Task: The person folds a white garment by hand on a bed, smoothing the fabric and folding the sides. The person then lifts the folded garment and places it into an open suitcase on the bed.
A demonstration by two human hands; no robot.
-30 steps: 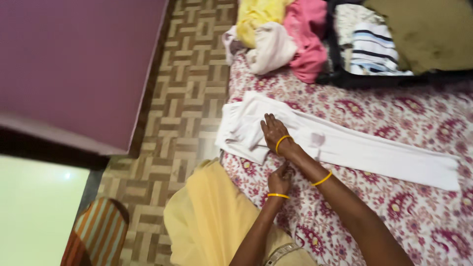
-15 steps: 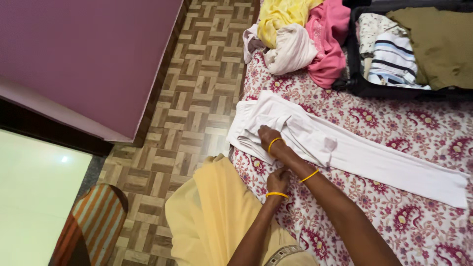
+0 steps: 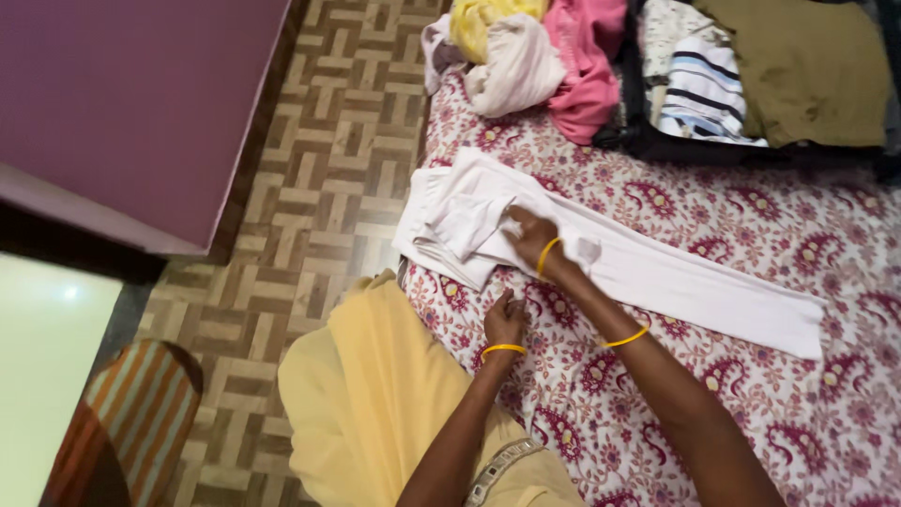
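Observation:
A long white garment (image 3: 694, 286) lies stretched across the bed, its left end folded into layers (image 3: 450, 225). My right hand (image 3: 531, 237) rests on that folded end and pinches a flap of the cloth. My left hand (image 3: 505, 319) presses on the floral bedsheet (image 3: 751, 394) just below the garment, near the bed's edge, and holds nothing. Both wrists carry yellow bangles. My yellow clothing (image 3: 375, 404) hangs beside the bed.
A pile of yellow, cream and pink clothes (image 3: 535, 56) lies at the bed's far end. Beside it an open dark suitcase (image 3: 751, 150) holds striped and olive garments. Patterned floor (image 3: 310, 178), a purple surface (image 3: 131, 103) and a striped mat (image 3: 122, 422) lie to the left.
My right hand has slid up and left along the white garment and drawn a flap of cloth over its folded end. The view has shifted slightly; my left hand stays put.

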